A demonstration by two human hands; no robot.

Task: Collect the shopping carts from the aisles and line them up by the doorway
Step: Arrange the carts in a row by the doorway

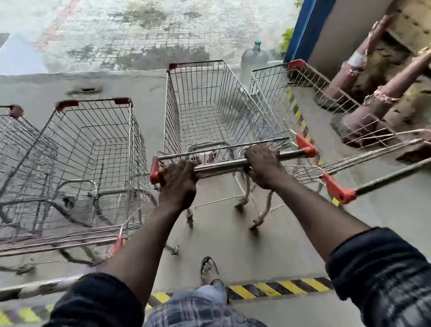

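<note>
While both hands are gripping one cart, the risks are running from the big neighbours down to the small trip points.

Row on the left: two parked carts (92, 167) are standing just beside the gap, and a veer left is risking basket scraping basket.

Cart on the right (304, 91): it is sitting angled, touching or nearly touching the pushed basket, so the frames are likely to be snagging if the push is going straight in.

Pushed cart (207, 109): it is standing between those neighbours on the concrete apron by the doorway, nose toward the step edge; too hard a shove is risking it rolling off onto the wet paving.

Left hand (177, 180): its fingers are wrapped tight on the handle bar (224, 166) near the red end cap.

Right hand (264, 166): its fingers are curled over the same bar, clamped.

Striped threshold (275, 287): a sandalled foot (208, 268) is stepping just past it, and catching it is risking a stumble into the cart.
</note>
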